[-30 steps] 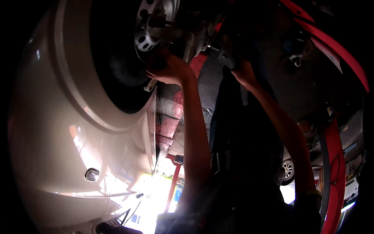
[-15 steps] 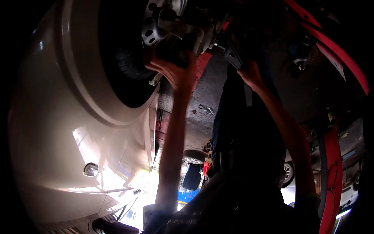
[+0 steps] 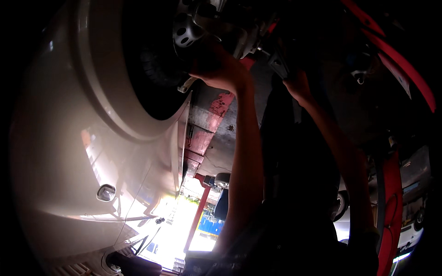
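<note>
My left hand (image 3: pixel 225 71) reaches up under the metal brake parts inside the wheel arch. Its fingers fade into shadow, so their grip and anything in them are hidden. Just above it is a round metal plate with holes (image 3: pixel 183 33). My right hand (image 3: pixel 298 87) is closed around the lower end of a dark, flat-sided tool (image 3: pixel 278 65). A thin metal shaft (image 3: pixel 262 50) shows between that tool and the brake parts; whether it touches them is too dark to tell.
A pale car body (image 3: pixel 60 147) with a door handle (image 3: pixel 106 192) fills the left side. Red lift posts (image 3: pixel 391 198) stand at right. A worn red stripe (image 3: pixel 221 105) marks the floor. Other vehicles' wheels (image 3: pixel 341 204) show behind, near a bright opening.
My left hand has turned and moved a little right, its fingers now deeper in shadow. My left forearm has swung right. My right hand keeps hold of the dark tool, nearly unmoved.
</note>
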`<state>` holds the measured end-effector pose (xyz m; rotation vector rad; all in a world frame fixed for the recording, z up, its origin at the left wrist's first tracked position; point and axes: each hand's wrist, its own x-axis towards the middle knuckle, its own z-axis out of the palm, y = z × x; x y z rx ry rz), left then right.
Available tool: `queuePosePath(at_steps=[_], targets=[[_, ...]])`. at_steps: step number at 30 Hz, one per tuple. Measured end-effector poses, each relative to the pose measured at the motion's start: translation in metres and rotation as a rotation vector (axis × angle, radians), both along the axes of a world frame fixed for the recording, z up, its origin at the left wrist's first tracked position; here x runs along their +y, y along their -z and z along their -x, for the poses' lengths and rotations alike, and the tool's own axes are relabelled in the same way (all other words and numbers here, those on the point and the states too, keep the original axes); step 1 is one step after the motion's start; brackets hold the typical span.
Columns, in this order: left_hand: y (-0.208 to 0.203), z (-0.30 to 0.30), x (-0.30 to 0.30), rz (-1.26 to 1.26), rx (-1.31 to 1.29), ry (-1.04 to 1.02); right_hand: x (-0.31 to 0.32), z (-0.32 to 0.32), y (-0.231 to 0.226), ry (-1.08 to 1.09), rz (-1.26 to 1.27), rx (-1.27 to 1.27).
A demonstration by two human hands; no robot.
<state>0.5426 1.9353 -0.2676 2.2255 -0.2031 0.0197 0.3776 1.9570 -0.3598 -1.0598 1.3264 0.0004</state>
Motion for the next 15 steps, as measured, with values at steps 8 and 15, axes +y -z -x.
queuePosePath(at_steps=[8,15], targets=[[-0.006,-0.050,0.041,-0.148,-0.013,0.903,0.007,0.001,-0.002,-0.011,-0.049,0.017],[-0.035,-0.074,0.024,-0.318,-0.094,1.385,0.001,-0.002,-0.008,0.037,-0.018,-0.040]])
